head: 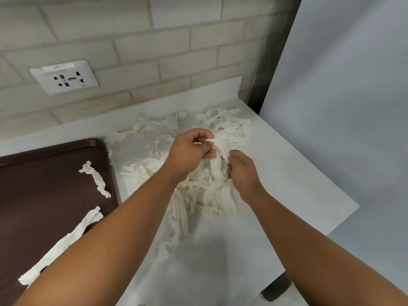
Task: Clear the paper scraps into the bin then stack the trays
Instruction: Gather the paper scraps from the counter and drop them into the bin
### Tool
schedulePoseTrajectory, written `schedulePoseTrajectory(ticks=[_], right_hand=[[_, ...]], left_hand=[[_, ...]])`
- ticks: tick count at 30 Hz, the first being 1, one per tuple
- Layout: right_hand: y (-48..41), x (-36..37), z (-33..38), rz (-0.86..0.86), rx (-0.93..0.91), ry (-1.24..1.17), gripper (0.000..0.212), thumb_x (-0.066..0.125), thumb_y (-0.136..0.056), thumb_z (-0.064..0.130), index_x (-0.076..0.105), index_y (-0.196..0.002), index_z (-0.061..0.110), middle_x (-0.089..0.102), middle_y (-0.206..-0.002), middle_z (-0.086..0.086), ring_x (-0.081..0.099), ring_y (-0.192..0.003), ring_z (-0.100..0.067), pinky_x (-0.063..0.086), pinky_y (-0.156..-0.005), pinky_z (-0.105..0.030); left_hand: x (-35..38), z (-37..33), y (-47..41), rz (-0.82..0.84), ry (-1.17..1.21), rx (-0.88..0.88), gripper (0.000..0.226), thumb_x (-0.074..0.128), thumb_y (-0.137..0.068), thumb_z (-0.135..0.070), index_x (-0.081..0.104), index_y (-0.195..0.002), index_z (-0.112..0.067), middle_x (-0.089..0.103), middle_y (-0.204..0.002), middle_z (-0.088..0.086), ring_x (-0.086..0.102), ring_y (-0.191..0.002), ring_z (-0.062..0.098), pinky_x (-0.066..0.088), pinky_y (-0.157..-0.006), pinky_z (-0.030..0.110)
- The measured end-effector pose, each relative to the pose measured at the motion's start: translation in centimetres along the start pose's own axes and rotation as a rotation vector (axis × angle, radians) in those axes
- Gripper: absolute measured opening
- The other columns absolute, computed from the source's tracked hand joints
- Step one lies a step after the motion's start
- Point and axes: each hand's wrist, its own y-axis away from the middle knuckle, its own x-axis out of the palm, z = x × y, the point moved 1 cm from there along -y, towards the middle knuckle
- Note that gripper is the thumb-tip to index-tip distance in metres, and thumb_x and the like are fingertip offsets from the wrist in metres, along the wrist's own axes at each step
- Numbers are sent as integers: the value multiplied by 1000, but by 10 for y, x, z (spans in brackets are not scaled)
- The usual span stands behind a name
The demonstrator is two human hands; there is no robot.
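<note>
The pile of paper scraps [205, 191] lies at the centre of the white bench [298, 184] and spreads toward 12 o'clock, up to the bench's rear upstand. Above the pile, one paper strip [217, 157] hangs between both hands. The left-hand grip [191, 151] is clamped on the strip's upper end, thumb and curled fingers pinching it. The right-hand grip [242, 171], just beside it at 3 o'clock, is closed on the same strip lower down, pinching it at the fingertips.

A brown tray [44, 195] sits on the bench at 9 o'clock, its edge next to the pile. Two loose strips lie on it: a short strip [96, 178] and, at 7 o'clock from that, a long strip [66, 239].

A wall socket [64, 77] is mounted on the brick wall [176, 40] at 10 o'clock. A pale panel [342, 96] stands at 2 o'clock.
</note>
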Motion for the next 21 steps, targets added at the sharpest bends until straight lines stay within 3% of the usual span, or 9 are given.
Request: schedulePoseTrajectory(ticks=[3, 5, 7, 10, 15, 18, 21], right_hand=[[7, 6, 18, 154, 117, -237, 25, 44, -88, 20, 49, -63, 23, 40, -63, 6, 36, -56, -12, 35, -62, -35], [10, 6, 22, 230, 65, -145, 11, 48, -83, 17, 54, -75, 14, 44, -67, 1, 40, -59, -14, 38, -64, -38], [11, 4, 19, 262, 1, 0, 16, 54, -88, 19, 57, -90, 3, 51, -74, -6, 46, -66, -18, 41, -65, -39], [12, -2, 21, 208, 4, 31, 32, 54, -93, 31, 58, -95, -1, 57, -80, -9, 52, -71, -21, 45, -69, -40], [5, -21, 30, 86, 4, -120, 23, 45, -99, 15, 68, -103, 15, 71, -85, -3, 67, -87, -29, 53, -83, -43], [2, -24, 35, 55, 106, -396, 28, 41, -90, 2, 67, -98, 9, 53, -62, -3, 54, -59, -25, 49, -74, -44], [2, -27, 45, 60, 201, -724, 11, 50, -85, 10, 57, -77, 8, 43, -59, -2, 45, -56, -18, 44, -70, -37]], left_hand=[[6, -14, 2, 56, 162, -28, 12, 63, -91, 6, 69, -96, -3, 61, -79, 11, 69, -75, 22, 60, -77, 30], [8, -19, 4, 88, 221, -39, 13, 61, -91, 6, 69, -94, -4, 64, -76, 10, 67, -74, 21, 59, -77, 30], [9, -22, 5, 99, 254, -39, 16, 59, -90, 7, 70, -92, -5, 62, -73, 8, 66, -72, 20, 58, -76, 30], [6, -23, 6, 72, 296, -25, 19, 57, -89, 9, 70, -87, -5, 61, -74, 10, 63, -71, 20, 58, -75, 30], [-1, -14, 10, -64, 289, -46, 18, 58, -87, 7, 69, -80, -4, 65, -70, 8, 65, -68, 22, 59, -75, 29], [8, 0, 15, -66, 140, -102, 18, 61, -85, 5, 72, -76, -7, 66, -70, 5, 68, -73, 25, 60, -82, 35], [23, 16, 26, 42, 28, -105, 13, 65, -86, 0, 76, -84, -8, 73, -83, 7, 70, -82, 28, 60, -85, 35]])
